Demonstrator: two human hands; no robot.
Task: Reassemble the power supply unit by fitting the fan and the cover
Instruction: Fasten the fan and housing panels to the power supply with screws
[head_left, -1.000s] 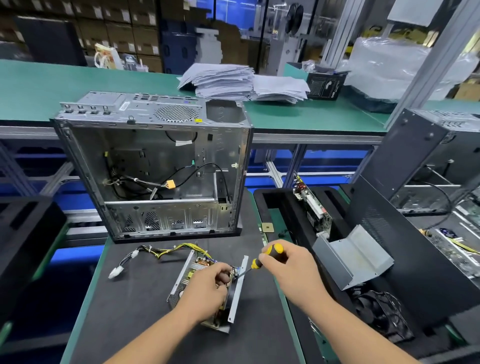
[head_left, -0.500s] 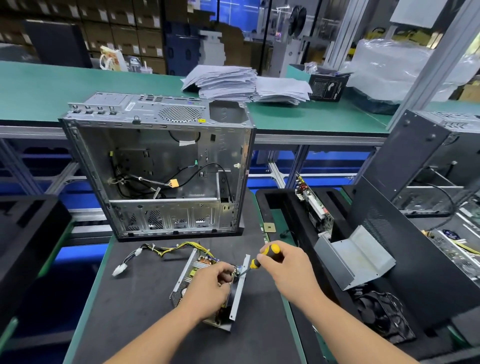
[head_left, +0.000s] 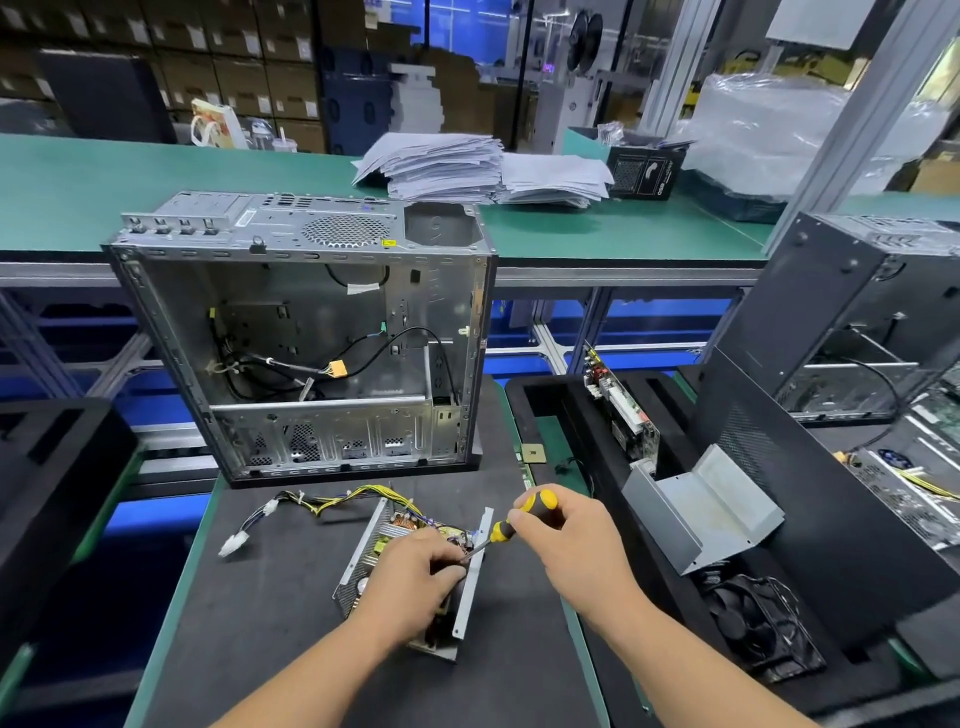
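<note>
The open power supply unit (head_left: 374, 551) lies on the dark mat in front of me, its circuit board exposed and its yellow-and-black cable bundle (head_left: 332, 501) trailing to the left. My left hand (head_left: 410, 587) lies over the unit, fingers curled around something small that I cannot make out. My right hand (head_left: 566, 540) grips a yellow-and-black screwdriver (head_left: 511, 522) whose tip points down-left into the unit at my left fingers. The grey metal cover (head_left: 698, 512) leans in the black tray to the right. The black fan (head_left: 753, 623) lies in that tray below the cover.
An open computer case (head_left: 306, 338) stands upright just behind the unit. The black foam tray (head_left: 524, 405) on the right also holds a circuit board (head_left: 618, 405) and a dark side panel (head_left: 810, 499). Another open case (head_left: 857, 322) sits far right. Stacked papers (head_left: 467, 166) lie on the green bench.
The view has shifted slightly. Both hands stay at the unit, with the screwdriver tip still at my left fingers.
</note>
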